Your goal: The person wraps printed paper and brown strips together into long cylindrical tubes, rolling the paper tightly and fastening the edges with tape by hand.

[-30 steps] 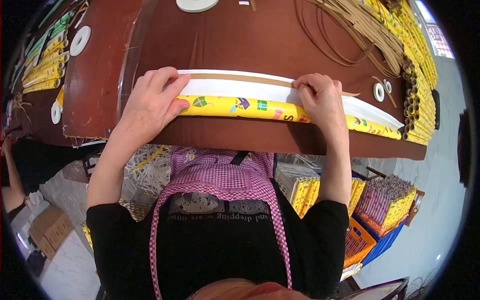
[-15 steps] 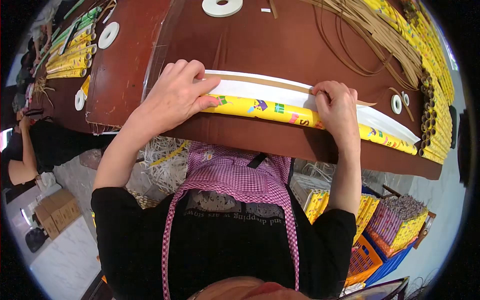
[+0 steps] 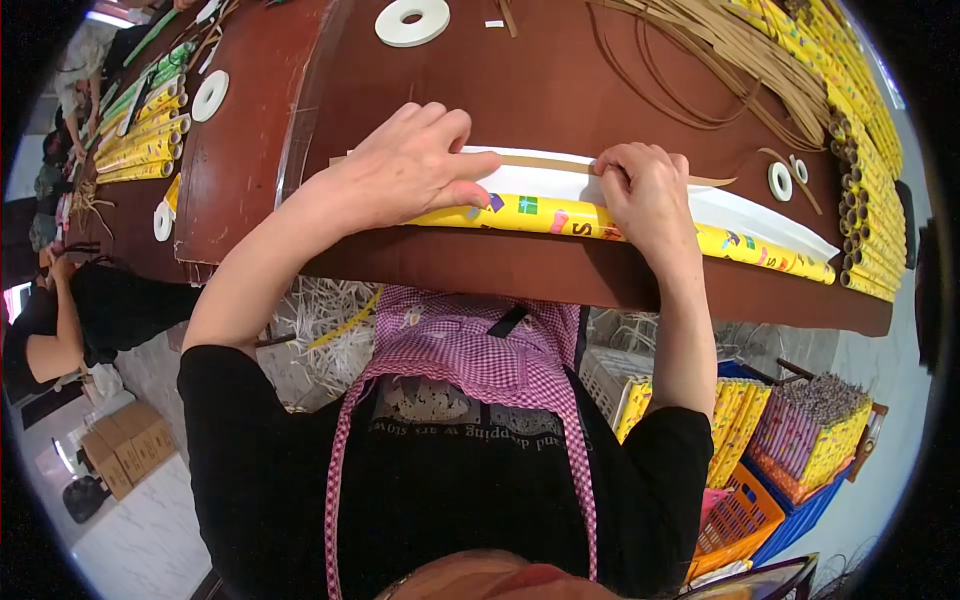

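A yellow patterned paper roll [image 3: 560, 219] lies along the table's near edge, its white inner side [image 3: 545, 183] unrolled behind it. On the white part runs a narrow brown strip [image 3: 545, 163]. My left hand [image 3: 415, 165] rests over the left part of the roll, thumb on the yellow paper and index finger stretched out at the strip, the two apart. My right hand [image 3: 645, 190] has its fingers curled and pinched on the brown strip over the white paper. Past my right hand, the strip's end curves off the paper.
White tape rolls [image 3: 412, 20] lie on the brown table [image 3: 480, 95]. Brown strips [image 3: 740, 60] are bundled at the back right, beside stacked yellow tubes [image 3: 870, 235]. More tubes [image 3: 145, 145] lie left. An orange crate [image 3: 735, 520] stands below. Other people [image 3: 60, 320] are at far left.
My left hand has slid right along the roll and strip, toward my right hand. My right hand stays at about the same part of the paper. The camera view has shifted slightly.
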Demonstrator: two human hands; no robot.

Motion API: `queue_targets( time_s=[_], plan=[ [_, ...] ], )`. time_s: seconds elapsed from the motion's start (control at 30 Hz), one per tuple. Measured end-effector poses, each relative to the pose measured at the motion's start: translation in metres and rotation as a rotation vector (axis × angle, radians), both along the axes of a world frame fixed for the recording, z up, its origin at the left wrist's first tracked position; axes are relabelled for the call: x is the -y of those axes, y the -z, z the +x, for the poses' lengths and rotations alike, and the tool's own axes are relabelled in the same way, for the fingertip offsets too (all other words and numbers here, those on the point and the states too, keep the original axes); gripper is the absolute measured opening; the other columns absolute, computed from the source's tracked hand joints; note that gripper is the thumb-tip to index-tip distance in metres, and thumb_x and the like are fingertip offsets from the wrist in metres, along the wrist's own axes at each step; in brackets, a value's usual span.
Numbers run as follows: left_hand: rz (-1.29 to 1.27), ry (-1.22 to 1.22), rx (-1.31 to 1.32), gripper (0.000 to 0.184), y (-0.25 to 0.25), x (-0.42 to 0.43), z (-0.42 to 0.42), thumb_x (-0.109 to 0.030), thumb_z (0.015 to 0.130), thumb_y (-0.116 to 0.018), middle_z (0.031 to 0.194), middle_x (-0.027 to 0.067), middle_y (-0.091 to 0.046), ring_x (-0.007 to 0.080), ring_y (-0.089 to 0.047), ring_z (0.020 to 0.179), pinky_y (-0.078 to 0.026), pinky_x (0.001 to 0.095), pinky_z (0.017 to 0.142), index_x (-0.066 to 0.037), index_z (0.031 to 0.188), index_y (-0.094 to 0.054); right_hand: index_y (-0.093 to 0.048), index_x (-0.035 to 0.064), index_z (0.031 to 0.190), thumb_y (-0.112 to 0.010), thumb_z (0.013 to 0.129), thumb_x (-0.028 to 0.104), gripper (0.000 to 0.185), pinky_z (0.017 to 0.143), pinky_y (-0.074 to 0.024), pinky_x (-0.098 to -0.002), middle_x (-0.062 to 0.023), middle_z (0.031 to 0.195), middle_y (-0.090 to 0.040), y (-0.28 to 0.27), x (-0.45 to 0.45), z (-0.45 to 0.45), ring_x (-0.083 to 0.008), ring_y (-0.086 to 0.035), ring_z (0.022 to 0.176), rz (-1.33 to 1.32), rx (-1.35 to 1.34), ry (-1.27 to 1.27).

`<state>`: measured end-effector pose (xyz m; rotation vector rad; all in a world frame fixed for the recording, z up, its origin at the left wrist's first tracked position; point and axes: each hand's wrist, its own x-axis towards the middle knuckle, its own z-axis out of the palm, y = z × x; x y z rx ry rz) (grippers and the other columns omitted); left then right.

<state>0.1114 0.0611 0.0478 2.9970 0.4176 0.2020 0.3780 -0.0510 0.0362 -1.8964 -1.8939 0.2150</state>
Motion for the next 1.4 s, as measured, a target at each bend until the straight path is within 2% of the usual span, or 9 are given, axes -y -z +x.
queue_targets(
  time_s=[0.07, 0.3, 0.4, 0.67, 0.8, 0.97, 1.13, 1.23, 1.4],
  plan=[
    [-0.028, 0.035, -0.038, 0.049, -0.001, -0.001, 0.01, -0.054, 0.094, -0.047, 0.092, 0.0083, -0.047, 0.0251, -0.048, 0.087, -0.041, 0.0376, 0.082, -0.017, 0.121, -0.066, -0.069, 0.0053, 0.084, -0.058, 0.087, 0.01, 0.012, 0.09, -0.0394, -0.0386, -0.0093, 0.085, -0.069, 0.0, 0.0, 0.0, -0.0272, -0.063, 0.091, 0.007, 0.0, 0.0],
    [0.014, 0.113, -0.058, 0.05, -0.002, 0.003, 0.045, -0.055, 0.094, -0.047, 0.092, 0.0087, -0.048, 0.0253, -0.048, 0.087, -0.042, 0.0372, 0.081, -0.018, 0.122, -0.066, -0.069, 0.0048, 0.084, -0.059, 0.086, 0.011, 0.012, 0.088, -0.0383, -0.0392, -0.009, 0.086, -0.069, 0.0, 0.001, -0.001, -0.0269, -0.063, 0.091, 0.001, -0.004, -0.008],
    [0.039, 0.137, -0.035, 0.045, -0.002, 0.007, 0.059, -0.053, 0.096, -0.049, 0.091, 0.0088, -0.052, 0.0239, -0.052, 0.089, -0.043, 0.0373, 0.079, -0.015, 0.114, -0.066, -0.069, 0.0045, 0.083, -0.06, 0.085, 0.012, 0.012, 0.086, -0.0383, -0.04, -0.0097, 0.086, -0.069, 0.001, 0.002, -0.001, -0.0275, -0.062, 0.091, 0.016, -0.01, -0.009],
    [-0.033, 0.055, 0.0, 0.045, -0.001, 0.016, 0.076, -0.05, 0.095, -0.054, 0.097, 0.012, -0.054, 0.0287, -0.053, 0.091, -0.043, 0.0395, 0.082, -0.016, 0.123, -0.064, -0.072, 0.0056, 0.082, -0.06, 0.083, 0.012, 0.013, 0.086, -0.0406, -0.0402, -0.0103, 0.084, -0.07, 0.007, 0.001, 0.002, -0.028, -0.064, 0.088, 0.066, 0.052, 0.004],
    [-0.069, 0.006, -0.078, 0.044, -0.01, 0.022, 0.077, -0.048, 0.095, -0.055, 0.098, 0.0106, -0.052, 0.0272, -0.05, 0.091, -0.041, 0.0389, 0.082, -0.018, 0.125, -0.063, -0.071, 0.0052, 0.081, -0.061, 0.082, 0.012, 0.013, 0.086, -0.0409, -0.0398, -0.0101, 0.081, -0.07, 0.005, 0.001, 0.002, -0.0274, -0.064, 0.086, 0.058, 0.043, -0.011],
    [-0.022, -0.008, -0.003, 0.042, -0.004, 0.027, 0.077, -0.048, 0.094, -0.056, 0.097, 0.0104, -0.051, 0.0261, -0.049, 0.091, -0.04, 0.0386, 0.082, -0.018, 0.122, -0.064, -0.072, 0.0066, 0.082, -0.061, 0.083, 0.012, 0.012, 0.085, -0.0404, -0.0391, -0.0091, 0.079, -0.069, 0.0, 0.003, 0.003, -0.0271, -0.064, 0.085, 0.019, 0.067, -0.016],
    [-0.034, -0.049, -0.014, 0.041, -0.002, 0.029, 0.076, -0.049, 0.093, -0.058, 0.095, 0.0106, -0.051, 0.0268, -0.049, 0.09, -0.041, 0.0389, 0.081, -0.017, 0.117, -0.066, -0.071, 0.0096, 0.089, -0.06, 0.085, 0.011, 0.011, 0.087, -0.0389, -0.0409, -0.0072, 0.084, -0.069, -0.013, 0.013, 0.037, -0.0277, -0.064, 0.09, -0.021, 0.137, 0.006],
    [-0.018, -0.022, 0.071, 0.041, 0.002, 0.027, 0.074, -0.049, 0.091, -0.059, 0.093, 0.0107, -0.05, 0.0273, -0.049, 0.089, -0.042, 0.0395, 0.08, -0.016, 0.114, -0.068, -0.071, 0.0104, 0.089, -0.061, 0.086, 0.012, 0.01, 0.089, -0.0369, -0.0399, -0.0063, 0.09, -0.069, -0.019, 0.028, 0.069, -0.0267, -0.062, 0.096, -0.043, 0.16, 0.043],
    [-0.046, -0.028, 0.048, 0.042, 0.0, 0.027, 0.075, -0.049, 0.091, -0.059, 0.092, 0.0108, -0.049, 0.0274, -0.049, 0.089, -0.041, 0.0397, 0.079, -0.015, 0.114, -0.068, -0.072, 0.0095, 0.092, -0.063, 0.086, 0.007, 0.011, 0.09, -0.0363, -0.0377, -0.0048, 0.084, -0.065, -0.03, 0.056, 0.114, -0.0256, -0.061, 0.09, -0.031, 0.211, 0.081]
  ],
)
